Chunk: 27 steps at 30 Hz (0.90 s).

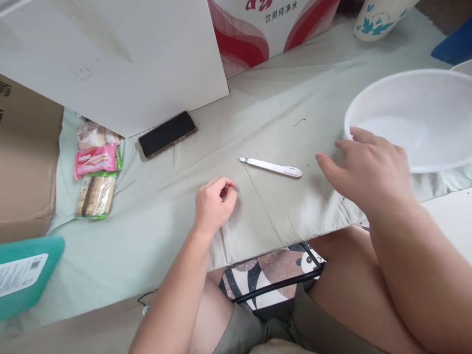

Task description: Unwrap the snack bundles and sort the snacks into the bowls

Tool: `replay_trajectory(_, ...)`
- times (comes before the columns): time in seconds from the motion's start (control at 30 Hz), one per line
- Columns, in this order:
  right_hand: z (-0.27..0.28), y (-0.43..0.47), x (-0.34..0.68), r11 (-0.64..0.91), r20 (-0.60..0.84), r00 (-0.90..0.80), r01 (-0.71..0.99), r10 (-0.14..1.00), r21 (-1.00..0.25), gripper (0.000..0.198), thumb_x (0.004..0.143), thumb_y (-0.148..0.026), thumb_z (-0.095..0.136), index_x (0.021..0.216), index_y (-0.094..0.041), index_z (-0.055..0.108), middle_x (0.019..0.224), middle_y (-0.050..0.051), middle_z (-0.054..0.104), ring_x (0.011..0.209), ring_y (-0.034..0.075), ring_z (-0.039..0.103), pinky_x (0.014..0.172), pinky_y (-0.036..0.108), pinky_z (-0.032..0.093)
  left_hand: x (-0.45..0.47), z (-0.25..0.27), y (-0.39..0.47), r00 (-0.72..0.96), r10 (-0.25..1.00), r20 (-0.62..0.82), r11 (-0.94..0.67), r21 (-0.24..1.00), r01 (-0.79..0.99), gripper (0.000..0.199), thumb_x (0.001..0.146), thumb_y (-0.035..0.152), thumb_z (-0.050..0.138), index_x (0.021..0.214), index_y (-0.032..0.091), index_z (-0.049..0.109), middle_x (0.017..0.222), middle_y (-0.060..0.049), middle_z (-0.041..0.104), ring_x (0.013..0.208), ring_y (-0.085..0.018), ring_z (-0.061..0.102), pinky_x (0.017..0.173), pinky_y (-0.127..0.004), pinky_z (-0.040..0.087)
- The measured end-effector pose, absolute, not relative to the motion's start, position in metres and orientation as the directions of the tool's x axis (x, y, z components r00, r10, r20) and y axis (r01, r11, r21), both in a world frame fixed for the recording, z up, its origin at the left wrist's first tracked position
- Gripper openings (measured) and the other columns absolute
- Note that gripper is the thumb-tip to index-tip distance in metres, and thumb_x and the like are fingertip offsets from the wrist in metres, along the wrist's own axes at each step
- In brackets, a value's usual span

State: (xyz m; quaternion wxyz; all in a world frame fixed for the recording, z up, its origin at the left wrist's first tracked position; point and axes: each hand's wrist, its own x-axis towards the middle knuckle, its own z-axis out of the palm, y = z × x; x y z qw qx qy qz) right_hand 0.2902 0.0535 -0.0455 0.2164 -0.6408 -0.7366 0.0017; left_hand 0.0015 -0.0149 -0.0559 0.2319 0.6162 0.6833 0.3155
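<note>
My right hand [372,169] is open with its fingers spread. It is over the near left rim of a white plastic basin [413,81]; whether the fingertips touch the basin I cannot tell. My left hand [214,204] rests on the pale green cloth [265,211] near the table's front edge, its fingers loosely curled in and the thumb against them. Nothing shows in it. Between the hands lies a slim white utility knife [273,167], its short metal tip pointing left. A short dark thread [299,122] lies on the cloth behind the knife.
A black phone [168,134] lies by a large white box [147,54]. Wrapped snacks [96,162] sit at left, near a cardboard box [27,167] and a green package [27,275]. Behind stand a red-and-white carton [273,34] and a patterned cup [379,19].
</note>
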Motion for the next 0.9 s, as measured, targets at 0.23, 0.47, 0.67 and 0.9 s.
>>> replay_trajectory(0.23, -0.009, 0.039, 0.224, 0.378, 0.411, -0.218, 0.852, 0.885, -0.362, 0.024, 0.094, -0.02, 0.053, 0.109, -0.021, 0.071, 0.134, 0.016, 0.068, 0.122, 0.036, 0.064, 0.101, 0.057, 0.037, -0.007, -0.051, -0.024, -0.195, 0.98, 0.043, 0.062, 0.863, 0.502, 0.01, 0.075, 0.019, 0.053, 0.075, 0.02, 0.064, 0.067, 0.002, 0.061, 0.059, -0.012, 0.051, 0.058, -0.025, 0.04)
replay_trajectory(0.47, -0.001, 0.003, 0.145, 0.576, 0.384, -0.432, 0.661, 0.816, -0.481, 0.019, 0.098, -0.024, 0.052, 0.099, -0.031, 0.07, 0.122, 0.006, 0.073, 0.121, 0.032, 0.065, 0.102, 0.054, 0.033, -0.047, -0.036, -0.046, -0.503, 0.858, 0.1, 0.091, 0.936, 0.34, 0.009, 0.072, 0.019, 0.055, 0.074, 0.02, 0.065, 0.066, 0.001, 0.06, 0.062, -0.013, 0.052, 0.057, -0.025, 0.04)
replay_trajectory(0.67, -0.02, -0.01, 0.115, 0.651, 0.405, -0.511, 0.606, 0.759, -0.457, 0.02, 0.098, -0.023, 0.053, 0.094, -0.031, 0.07, 0.119, 0.003, 0.075, 0.123, 0.032, 0.063, 0.099, 0.054, 0.033, -0.082, -0.036, -0.059, -0.645, 0.764, 0.007, 0.087, 0.99, 0.113, 0.009, 0.072, 0.018, 0.054, 0.072, 0.021, 0.063, 0.059, 0.004, 0.051, 0.057, -0.011, 0.048, 0.054, -0.024, 0.038)
replay_trajectory(0.9, -0.034, -0.006, 0.108, 0.703, 0.498, -0.527, 0.653, 0.689, -0.281, 0.023, 0.093, -0.02, 0.057, 0.074, -0.025, 0.069, 0.122, 0.005, 0.075, 0.131, 0.037, 0.059, 0.103, 0.059, 0.032, -0.097, -0.032, -0.064, -0.636, 0.771, -0.042, 0.085, 0.996, 0.036, 0.009, 0.073, 0.02, 0.055, 0.075, 0.021, 0.064, 0.06, 0.004, 0.054, 0.059, -0.011, 0.053, 0.056, -0.023, 0.041)
